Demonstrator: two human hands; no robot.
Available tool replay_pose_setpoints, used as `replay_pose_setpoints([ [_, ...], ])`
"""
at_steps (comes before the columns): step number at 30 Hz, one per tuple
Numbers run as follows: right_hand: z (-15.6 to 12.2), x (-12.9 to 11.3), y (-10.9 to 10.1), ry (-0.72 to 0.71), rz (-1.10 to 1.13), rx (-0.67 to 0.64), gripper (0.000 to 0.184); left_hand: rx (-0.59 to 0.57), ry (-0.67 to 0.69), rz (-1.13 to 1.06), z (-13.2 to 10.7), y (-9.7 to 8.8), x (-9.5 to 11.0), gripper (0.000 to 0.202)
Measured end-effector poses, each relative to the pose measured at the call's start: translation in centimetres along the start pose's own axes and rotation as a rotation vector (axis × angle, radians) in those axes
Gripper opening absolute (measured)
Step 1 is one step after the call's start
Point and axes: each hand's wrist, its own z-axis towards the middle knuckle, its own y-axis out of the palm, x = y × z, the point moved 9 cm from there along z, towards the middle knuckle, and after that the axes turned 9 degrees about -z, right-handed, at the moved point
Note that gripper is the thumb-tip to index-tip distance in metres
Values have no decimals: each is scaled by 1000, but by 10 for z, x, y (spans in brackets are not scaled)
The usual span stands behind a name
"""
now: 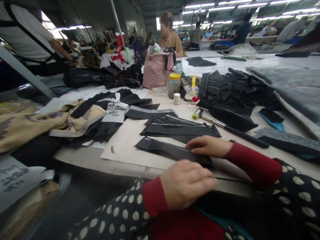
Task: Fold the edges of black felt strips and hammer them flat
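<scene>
A long black strip of material (160,148) lies on a pale board (125,140) at the table's near edge. My right hand (208,146) rests flat on the strip's near end, fingers stretched out together and pointing left. My left hand (186,181) sits just in front of it at the strip's near edge, fingers curled under so I cannot see what they grip. More black strips (180,128) are stacked just beyond.
A hammer (225,126) lies to the right of the stack, with a jar (174,85), a small white bottle (176,98) and a pink bag (156,68) behind. Black cut pieces (235,90) pile up at right, patterned cloth (37,123) at left. A person (170,36) sits across the table.
</scene>
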Motion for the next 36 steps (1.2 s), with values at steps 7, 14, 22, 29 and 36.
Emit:
replay_pose_setpoints([
  [7,-8,-17,5,-57,-295,199,30,22,-443,194,-38,-22,-98,28],
  [14,-65,15,-60,66,-588,706,31,-15,-425,166,-41,-2,-95,28],
  [22,-107,150,-57,590,-918,437,45,-10,-395,193,-44,-2,-91,26],
  [29,-100,142,-68,519,-833,461,45,-67,-409,236,-45,2,-86,27],
  [36,-155,87,-47,630,-384,661,38,-22,-420,223,-50,0,-86,28],
])
